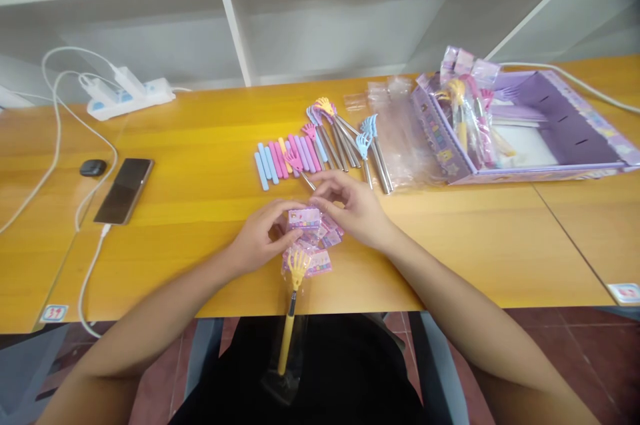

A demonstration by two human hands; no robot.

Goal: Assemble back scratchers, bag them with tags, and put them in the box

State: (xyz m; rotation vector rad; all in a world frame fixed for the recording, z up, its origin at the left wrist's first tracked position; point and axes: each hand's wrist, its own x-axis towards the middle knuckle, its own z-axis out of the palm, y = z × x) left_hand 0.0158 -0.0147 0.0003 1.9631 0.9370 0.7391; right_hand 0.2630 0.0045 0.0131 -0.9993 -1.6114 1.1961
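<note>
My left hand (266,233) pinches a folded purple header card (304,218) between thumb and fingers. From that card hangs a clear bag with a yellow back scratcher (289,325), its hand-shaped head up and its handle past the table edge over my lap. My right hand (356,206) is closed by the card's upper right corner, thumb against fingertips; what it grips, if anything, I cannot make out. Several more printed cards (331,233) lie beneath my hands. Just beyond are a pink back scratcher head (294,158) on a metal rod and a row of coloured handle sleeves (266,162).
Metal rods with blue scratcher heads (370,135) lie beside clear plastic bags (400,138). A purple display box (555,175) at right holds bagged scratchers (467,118). At left are a phone (124,192) on a cable, a small black object (93,167) and a power strip (133,98).
</note>
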